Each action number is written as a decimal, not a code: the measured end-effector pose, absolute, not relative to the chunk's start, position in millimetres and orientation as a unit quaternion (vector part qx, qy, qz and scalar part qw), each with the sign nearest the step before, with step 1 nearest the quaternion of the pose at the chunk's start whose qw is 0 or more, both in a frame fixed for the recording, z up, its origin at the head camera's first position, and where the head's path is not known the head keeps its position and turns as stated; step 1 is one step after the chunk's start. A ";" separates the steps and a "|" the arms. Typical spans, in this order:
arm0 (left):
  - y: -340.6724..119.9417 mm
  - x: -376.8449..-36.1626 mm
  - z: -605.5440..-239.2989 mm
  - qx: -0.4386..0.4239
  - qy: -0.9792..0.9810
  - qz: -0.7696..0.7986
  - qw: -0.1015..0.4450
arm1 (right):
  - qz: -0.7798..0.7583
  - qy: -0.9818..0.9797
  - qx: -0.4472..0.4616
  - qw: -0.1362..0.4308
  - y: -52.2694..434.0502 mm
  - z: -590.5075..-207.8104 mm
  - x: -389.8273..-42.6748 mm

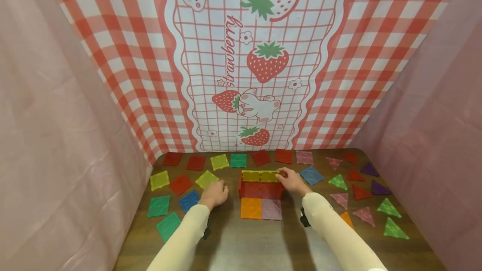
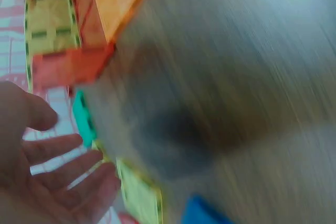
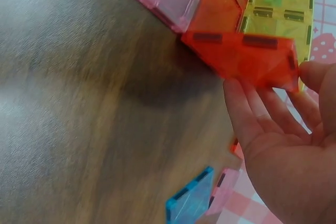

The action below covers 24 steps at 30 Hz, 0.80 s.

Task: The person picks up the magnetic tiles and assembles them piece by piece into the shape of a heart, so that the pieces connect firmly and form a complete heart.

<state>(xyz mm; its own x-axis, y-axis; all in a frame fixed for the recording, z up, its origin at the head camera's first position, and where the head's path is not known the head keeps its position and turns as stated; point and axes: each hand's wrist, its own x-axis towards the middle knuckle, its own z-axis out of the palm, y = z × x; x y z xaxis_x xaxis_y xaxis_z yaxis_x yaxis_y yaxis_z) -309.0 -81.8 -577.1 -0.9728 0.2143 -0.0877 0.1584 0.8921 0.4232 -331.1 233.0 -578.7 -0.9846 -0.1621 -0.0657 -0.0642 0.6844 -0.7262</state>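
Red upright tile (image 3: 247, 60) stands at the right end of the yellow tile wall (image 1: 260, 176) on the desk (image 1: 248, 250); right hand (image 1: 293, 181) touches it with extended fingers. Left hand (image 1: 214, 195), fingers loosely apart, hovers at left.

Wood-grain table (image 1: 256, 246), translucent square tiles (image 1: 158, 206), triangular tiles (image 1: 394, 229), tile structure (image 1: 260, 190)

This looks like a small curtained play booth (image 1: 433, 108); whether it stands in a home or elsewhere cannot be told. Plain pink curtains (image 1: 67, 120) flank a wood-grain bench (image 1: 244, 246) strewn with translucent magnetic tiles (image 1: 158, 206), and a red-checked strawberry-print cloth (image 1: 268, 64) hangs behind.
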 end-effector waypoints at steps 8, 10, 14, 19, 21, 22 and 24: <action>-135.9 -286.3 -586.2 0.043 0.991 0.126 0.017 | -0.390 0.918 -0.034 0.059 236.6 -575.9 -330.8; -143.8 -282.8 -591.1 0.040 0.993 0.112 0.012 | -0.385 0.920 -0.032 0.060 236.9 -575.9 -331.4; -152.5 -278.6 -598.4 0.050 0.993 0.107 0.030 | -0.366 0.927 -0.030 0.076 235.6 -578.6 -330.2; -154.5 -275.8 -600.9 0.081 0.991 0.104 0.036 | -0.403 0.910 -0.011 0.099 232.4 -582.4 -328.9; -154.5 -274.0 -601.7 0.087 0.990 0.102 0.033 | -0.429 0.897 -0.002 0.108 231.4 -582.9 -329.4; -154.5 -273.0 -602.6 0.087 0.990 0.105 0.034 | -0.440 0.890 -0.001 0.115 231.0 -583.1 -329.8; -154.2 -270.8 -604.2 0.080 0.988 0.122 0.046 | -0.441 0.889 -0.003 0.121 230.7 -583.0 -330.2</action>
<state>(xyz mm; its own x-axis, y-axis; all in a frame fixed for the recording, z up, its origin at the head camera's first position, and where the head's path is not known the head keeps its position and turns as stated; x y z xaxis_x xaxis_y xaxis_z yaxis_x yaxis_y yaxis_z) -270.8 -154.2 -604.2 -0.9830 0.1691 -0.0719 0.1466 0.9576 0.2481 -330.2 230.7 -583.0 -0.9706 -0.1120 -0.2130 0.1016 0.6116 -0.7846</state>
